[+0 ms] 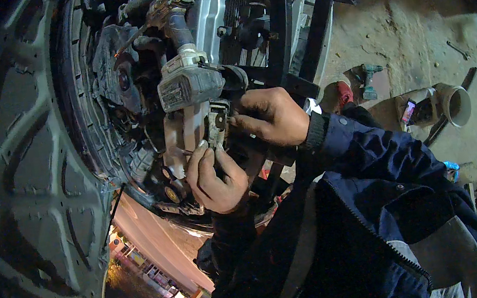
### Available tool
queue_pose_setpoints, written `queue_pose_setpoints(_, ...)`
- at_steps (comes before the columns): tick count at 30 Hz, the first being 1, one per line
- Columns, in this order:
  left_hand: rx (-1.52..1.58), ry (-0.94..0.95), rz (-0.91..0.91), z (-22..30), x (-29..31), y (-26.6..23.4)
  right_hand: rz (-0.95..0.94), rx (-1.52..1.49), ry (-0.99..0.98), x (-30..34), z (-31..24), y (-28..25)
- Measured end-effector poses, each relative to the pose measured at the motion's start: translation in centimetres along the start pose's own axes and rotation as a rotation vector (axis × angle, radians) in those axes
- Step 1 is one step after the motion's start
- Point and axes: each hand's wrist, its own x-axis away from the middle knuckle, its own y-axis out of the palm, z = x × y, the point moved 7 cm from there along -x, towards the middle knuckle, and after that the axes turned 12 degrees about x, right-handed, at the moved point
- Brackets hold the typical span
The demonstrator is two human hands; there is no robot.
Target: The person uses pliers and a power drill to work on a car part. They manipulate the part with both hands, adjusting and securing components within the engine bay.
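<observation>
At the front of an opened engine bay, both of my hands work around a small metal latch mechanism (218, 121) with what looks like a spring. My left hand (218, 178) is closed, thumb and fingers pinched together at the latch's lower end. Whatever lies between those fingertips is too small to make out. To the latch's right, my right hand (276, 117) is closed too, its fingers curled and their tips partly hidden against dark parts. Just above the latch, a dusty cordless power tool (190, 86) rests with its battery pack toward my hands.
A raised hood (21, 175) fills the left side. Dark frame bars (280, 30) stand at the upper right. On the concrete floor lie a teal cordless drill (369, 80) and a wrench (458, 50). A bucket (458, 105) lies near a lit phone (408, 111).
</observation>
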Motion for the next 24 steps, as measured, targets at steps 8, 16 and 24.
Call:
queue_pose_setpoints(8, 0.181, -0.099, 0.065, -1.6, 0.5, 0.5, -0.091, -0.307, 0.284, -1.0, 2.7, 0.8)
queue_pose_setpoints(16, 0.262, -0.069, 0.016, -2.7, 1.0, 0.3, -0.283, -0.119, 0.249, -2.5, 3.1, 0.1)
queue_pose_setpoints(24, 0.351, -0.037, -0.046, -4.5, 0.9, 0.4, -0.374, -0.099, 0.207, -3.0, 2.8, 0.6)
